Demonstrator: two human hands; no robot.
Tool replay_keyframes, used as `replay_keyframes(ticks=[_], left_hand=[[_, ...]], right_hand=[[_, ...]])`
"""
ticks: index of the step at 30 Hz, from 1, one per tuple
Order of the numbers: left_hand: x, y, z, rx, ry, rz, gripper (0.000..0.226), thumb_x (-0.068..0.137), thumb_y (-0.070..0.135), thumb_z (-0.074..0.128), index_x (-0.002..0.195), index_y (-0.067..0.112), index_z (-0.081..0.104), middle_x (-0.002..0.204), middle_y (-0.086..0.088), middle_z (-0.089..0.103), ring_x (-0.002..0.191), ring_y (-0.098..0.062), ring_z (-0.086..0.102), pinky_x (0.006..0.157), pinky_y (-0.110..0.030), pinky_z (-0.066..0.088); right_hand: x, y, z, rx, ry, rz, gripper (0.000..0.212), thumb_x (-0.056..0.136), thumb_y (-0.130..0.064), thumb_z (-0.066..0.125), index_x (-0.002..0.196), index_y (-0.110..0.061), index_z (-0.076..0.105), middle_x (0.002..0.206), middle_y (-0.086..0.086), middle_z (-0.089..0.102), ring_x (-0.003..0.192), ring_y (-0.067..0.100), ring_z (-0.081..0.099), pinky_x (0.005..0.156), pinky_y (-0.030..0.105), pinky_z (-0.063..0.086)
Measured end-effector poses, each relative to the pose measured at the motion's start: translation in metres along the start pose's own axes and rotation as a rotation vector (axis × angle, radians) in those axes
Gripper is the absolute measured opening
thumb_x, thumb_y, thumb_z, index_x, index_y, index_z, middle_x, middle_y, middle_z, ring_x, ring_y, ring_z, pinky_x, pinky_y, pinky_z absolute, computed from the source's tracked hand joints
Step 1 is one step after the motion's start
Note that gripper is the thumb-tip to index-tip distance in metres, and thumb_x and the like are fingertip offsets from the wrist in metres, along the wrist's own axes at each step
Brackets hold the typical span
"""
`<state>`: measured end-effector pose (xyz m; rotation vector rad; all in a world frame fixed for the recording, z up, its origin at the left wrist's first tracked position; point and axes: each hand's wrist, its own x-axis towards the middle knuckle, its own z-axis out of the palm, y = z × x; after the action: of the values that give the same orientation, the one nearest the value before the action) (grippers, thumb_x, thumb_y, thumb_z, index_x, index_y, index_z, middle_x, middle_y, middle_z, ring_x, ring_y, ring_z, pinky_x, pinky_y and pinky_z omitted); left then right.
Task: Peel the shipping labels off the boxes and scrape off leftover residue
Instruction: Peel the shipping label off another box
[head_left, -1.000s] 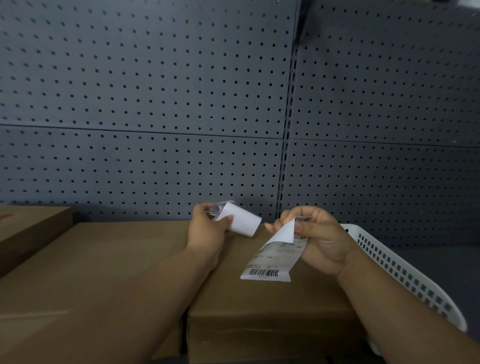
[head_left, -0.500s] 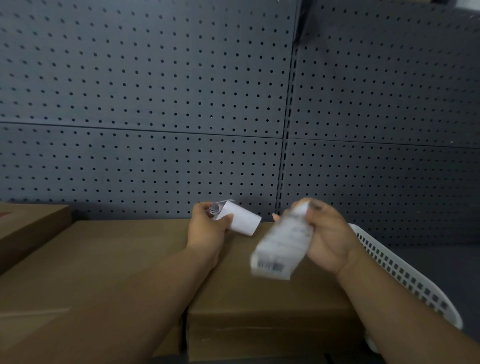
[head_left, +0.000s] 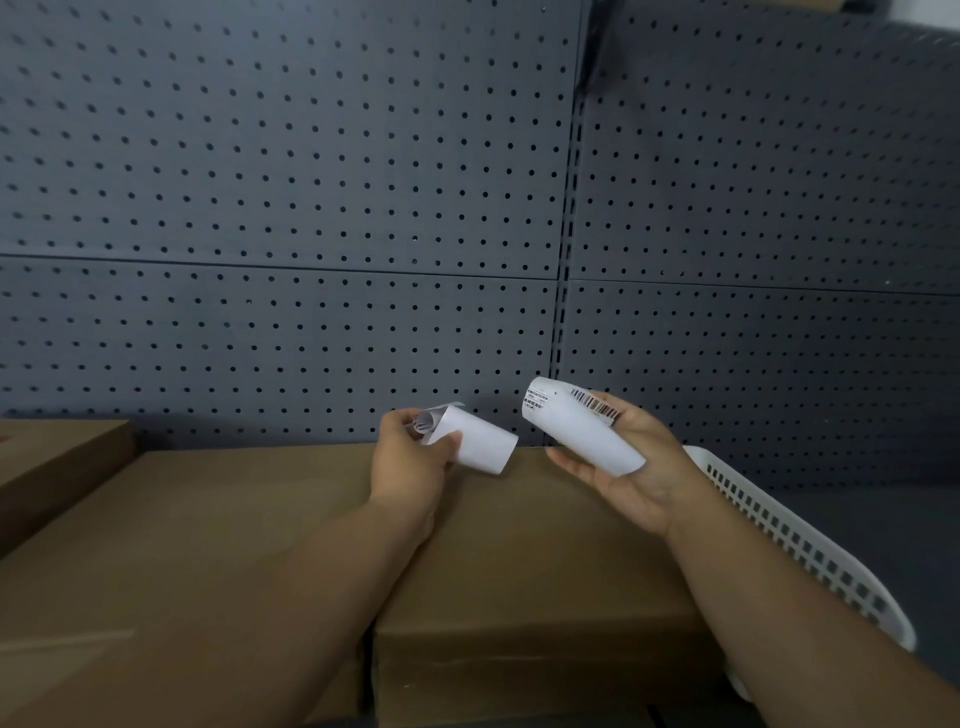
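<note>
"Cardboard box under both wrists, and no label on its top. Where are the labels?"

"Both off, in the hands. The left hand pinches one rolled label between thumb and fingers, above the far edge of the box. The other label lies curled across the right hand, barcode end up towards the pegboard wall."

"Is the right hand gripping it?"

"It doesn't look so. The fingers are spread and fairly straight, palm turned up and inward. The paper seems to rest there, perhaps clinging by its glue."

"So where do they go?"

"Most likely the white basket. It sits to the right of the box, its rim just beside the right wrist and forearm. The right hand is the nearer; the left is across the box from it."

"And how does the curl lie?"

"Its long axis slants from upper left down to lower right, so the lower end points toward the basket. A turn of the wrist outward should tip it in, if the glue lets go."

"Any residue left to scrape?"

"I can't tell; the box top is dim and partly hidden by the arms. A larger box lies just beside it on the left, no label showing."
</note>
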<state>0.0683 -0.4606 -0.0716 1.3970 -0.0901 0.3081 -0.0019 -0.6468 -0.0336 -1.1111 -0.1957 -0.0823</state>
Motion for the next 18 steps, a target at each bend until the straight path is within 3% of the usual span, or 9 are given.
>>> replay_keyframes(ticks=[6,11,18], left_hand=[[-0.0023,0.0014,-0.0007,0.012,0.007,0.015,0.034,0.086,0.003,0.064,0.11,0.018,0.045,0.095,0.007,0.054,0.098,-0.023,0.06,0.091,-0.041,0.053],[-0.0028,0.0025,-0.0003,-0.004,0.001,0.002,0.034,0.085,0.003,0.064,0.109,0.019,0.045,0.096,0.006,0.053,0.099,-0.024,0.06,0.093,-0.044,0.052],[-0.0027,0.0019,-0.0003,-0.01,0.0,0.0,0.034,0.085,0.004,0.064,0.11,0.018,0.045,0.096,0.006,0.054,0.098,-0.023,0.06,0.093,-0.043,0.052]], right_hand=[[0.0012,0.0029,0.0003,-0.202,-0.023,-0.042,0.04,0.084,0.011,0.054,0.112,-0.016,0.06,0.108,0.006,0.064,0.09,0.019,0.062,0.091,0.04,0.049],[0.003,0.0036,-0.0009,-0.346,0.018,-0.097,0.055,0.08,0.011,0.061,0.125,-0.02,0.054,0.121,0.011,0.058,0.092,0.016,0.062,0.071,0.022,0.054],[0.0054,0.0076,0.0004,-0.46,0.15,-0.164,0.047,0.082,-0.001,0.067,0.117,-0.029,0.055,0.119,0.009,0.06,0.096,0.019,0.062,0.065,0.023,0.052]])
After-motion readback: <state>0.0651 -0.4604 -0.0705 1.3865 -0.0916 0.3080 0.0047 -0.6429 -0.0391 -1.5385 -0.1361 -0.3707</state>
